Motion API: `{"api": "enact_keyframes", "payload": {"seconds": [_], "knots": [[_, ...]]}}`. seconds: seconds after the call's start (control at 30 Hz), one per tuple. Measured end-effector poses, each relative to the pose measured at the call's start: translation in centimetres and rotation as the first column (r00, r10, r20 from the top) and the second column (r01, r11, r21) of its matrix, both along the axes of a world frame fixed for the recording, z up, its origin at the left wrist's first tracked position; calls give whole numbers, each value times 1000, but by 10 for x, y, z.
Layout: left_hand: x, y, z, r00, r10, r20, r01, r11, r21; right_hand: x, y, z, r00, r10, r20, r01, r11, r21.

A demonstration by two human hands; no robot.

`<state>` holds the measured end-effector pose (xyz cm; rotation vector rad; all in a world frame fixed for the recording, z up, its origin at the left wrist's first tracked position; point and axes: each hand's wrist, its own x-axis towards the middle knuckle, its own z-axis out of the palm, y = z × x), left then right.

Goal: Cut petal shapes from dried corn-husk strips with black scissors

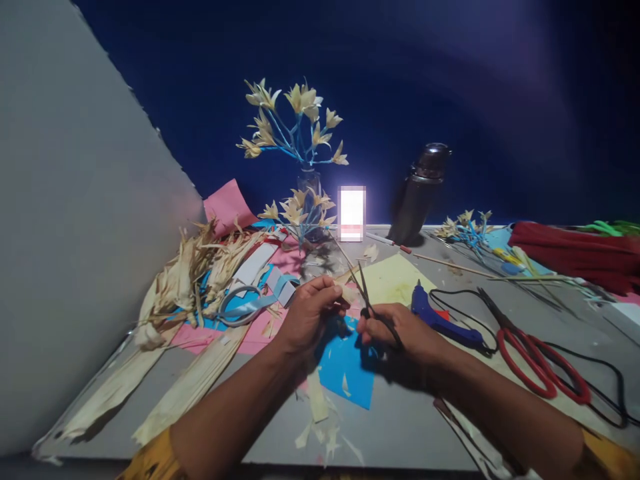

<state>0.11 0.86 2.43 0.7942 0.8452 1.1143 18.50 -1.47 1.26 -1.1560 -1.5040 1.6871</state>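
Observation:
My right hand (pixel 407 330) is closed round the handles of small dark scissors (pixel 365 290), whose blades point up and stand apart. To its left, my left hand (pixel 313 307) pinches a small pale piece of corn husk (pixel 349 294) close beside the blades; part of the piece is hidden behind the fingers. Below both hands lies a blue paper sheet (pixel 350 373) with husk scraps on it. More cut scraps (pixel 317 400) are scattered in front of it. Behind the scissors is a pale yellow sheet (pixel 400 280).
Dried husks (pixel 185 280) and a ribbon roll (pixel 243 307) are heaped at left. A vase of husk flowers (pixel 309 180), a bright light (pixel 352 210) and a flask (pixel 420 193) stand behind. At right lie a blue glue gun (pixel 443 320) with cord and red-handled scissors (pixel 543 360).

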Motion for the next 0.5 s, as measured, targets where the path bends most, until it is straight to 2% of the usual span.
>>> {"api": "enact_keyframes", "payload": {"seconds": [0.13,0.23,0.37,0.5], "knots": [[-3,1,6,998,71,-3,-70,996,50,-2,-2,2,987,111,113,-114,993,18],[-3,1,6,997,81,-5,-80,995,66,-3,-3,1,985,107,139,-104,994,-25],[-2,1,5,996,84,-19,-82,993,82,-2,-2,-3,976,94,196,-99,995,18],[-3,3,4,997,82,-10,-81,994,78,-3,-2,-2,979,66,192,-64,998,-14]]}}
